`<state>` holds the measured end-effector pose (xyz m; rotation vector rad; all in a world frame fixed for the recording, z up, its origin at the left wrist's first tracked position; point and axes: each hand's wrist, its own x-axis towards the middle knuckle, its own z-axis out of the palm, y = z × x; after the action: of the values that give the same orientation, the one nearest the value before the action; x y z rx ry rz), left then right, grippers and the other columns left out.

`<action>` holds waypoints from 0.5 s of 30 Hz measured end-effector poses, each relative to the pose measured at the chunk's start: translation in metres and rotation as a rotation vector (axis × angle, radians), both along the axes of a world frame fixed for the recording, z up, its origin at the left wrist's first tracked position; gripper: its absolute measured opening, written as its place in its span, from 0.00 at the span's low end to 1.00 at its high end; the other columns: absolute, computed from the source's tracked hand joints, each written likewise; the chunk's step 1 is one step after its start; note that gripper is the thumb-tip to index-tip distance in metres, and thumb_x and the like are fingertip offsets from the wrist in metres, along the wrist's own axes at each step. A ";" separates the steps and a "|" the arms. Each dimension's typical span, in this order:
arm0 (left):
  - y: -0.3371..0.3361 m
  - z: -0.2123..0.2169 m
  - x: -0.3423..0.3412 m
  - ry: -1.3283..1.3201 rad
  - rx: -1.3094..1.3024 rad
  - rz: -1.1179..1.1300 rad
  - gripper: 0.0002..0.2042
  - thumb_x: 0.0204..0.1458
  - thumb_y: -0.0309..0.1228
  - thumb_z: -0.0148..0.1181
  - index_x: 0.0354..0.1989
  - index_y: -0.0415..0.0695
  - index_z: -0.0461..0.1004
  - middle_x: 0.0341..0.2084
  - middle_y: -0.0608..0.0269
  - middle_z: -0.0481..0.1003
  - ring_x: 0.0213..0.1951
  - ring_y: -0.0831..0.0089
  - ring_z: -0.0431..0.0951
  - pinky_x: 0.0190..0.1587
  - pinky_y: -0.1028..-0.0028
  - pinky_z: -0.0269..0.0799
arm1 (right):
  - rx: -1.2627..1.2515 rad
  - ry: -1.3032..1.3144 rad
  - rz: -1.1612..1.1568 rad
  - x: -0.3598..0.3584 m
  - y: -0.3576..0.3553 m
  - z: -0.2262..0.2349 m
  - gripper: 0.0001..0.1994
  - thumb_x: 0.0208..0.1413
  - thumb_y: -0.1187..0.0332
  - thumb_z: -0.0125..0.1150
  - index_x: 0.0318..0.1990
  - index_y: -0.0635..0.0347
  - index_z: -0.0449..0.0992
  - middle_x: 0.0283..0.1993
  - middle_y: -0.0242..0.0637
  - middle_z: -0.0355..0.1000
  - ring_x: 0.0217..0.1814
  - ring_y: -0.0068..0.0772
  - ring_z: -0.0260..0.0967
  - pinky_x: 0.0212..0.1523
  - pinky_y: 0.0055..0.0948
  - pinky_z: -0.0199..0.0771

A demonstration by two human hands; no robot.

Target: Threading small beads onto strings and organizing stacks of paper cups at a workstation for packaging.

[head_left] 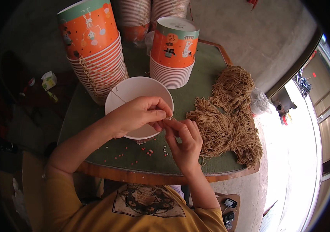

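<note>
Above the near rim of a white paper bucket (138,86), my left hand (136,114) and my right hand (185,141) meet with fingertips pinched together. A tiny pale piece shows between them, too small to name. Inside the bucket, a thin cord (118,95) runs down its wall toward my left hand. The bucket's mouth faces up, and my left hand and wrist hide part of it. Small round red and white discs (149,152) lie scattered on the green table top (107,141) just in front of the bucket.
A tall stack of orange printed buckets (91,34), with tan cords (91,77) draped on it, stands at the far left. A shorter upside-down stack (174,50) is behind the bucket. Tan cord bundles (226,123) cover the table's right side. Wrapped bucket stacks (134,15) stand farther back.
</note>
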<state>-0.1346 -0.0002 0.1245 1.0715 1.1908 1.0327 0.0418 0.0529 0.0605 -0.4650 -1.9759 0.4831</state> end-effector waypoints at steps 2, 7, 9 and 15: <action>-0.002 -0.001 0.000 -0.014 0.004 0.009 0.07 0.60 0.25 0.53 0.44 0.37 0.71 0.36 0.63 0.74 0.34 0.79 0.74 0.40 0.78 0.73 | 0.035 -0.013 -0.004 0.001 0.000 0.001 0.16 0.44 0.79 0.67 0.43 0.55 0.77 0.29 0.32 0.68 0.27 0.35 0.65 0.27 0.33 0.68; -0.002 -0.008 -0.003 -0.020 0.038 0.001 0.07 0.58 0.24 0.54 0.43 0.39 0.69 0.36 0.64 0.73 0.36 0.78 0.74 0.42 0.78 0.72 | 0.076 -0.088 -0.015 0.005 -0.002 0.003 0.12 0.48 0.81 0.63 0.41 0.60 0.77 0.27 0.31 0.69 0.27 0.27 0.65 0.28 0.25 0.66; -0.001 -0.007 0.000 0.049 0.085 0.017 0.06 0.58 0.22 0.55 0.42 0.38 0.69 0.35 0.64 0.73 0.35 0.78 0.74 0.41 0.78 0.73 | -0.144 0.030 0.039 0.004 -0.004 -0.001 0.11 0.51 0.80 0.62 0.42 0.60 0.76 0.27 0.31 0.69 0.25 0.25 0.65 0.27 0.24 0.67; -0.009 -0.010 0.010 0.384 0.391 0.039 0.08 0.58 0.20 0.52 0.45 0.39 0.66 0.36 0.66 0.70 0.38 0.80 0.72 0.45 0.78 0.71 | -0.598 0.075 0.111 0.001 -0.002 0.005 0.08 0.54 0.74 0.64 0.40 0.61 0.73 0.24 0.29 0.68 0.23 0.17 0.64 0.26 0.19 0.66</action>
<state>-0.1244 -0.0096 0.1142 1.6132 1.3469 1.1522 0.0432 0.0513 0.0656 -0.6932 -1.7694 1.1564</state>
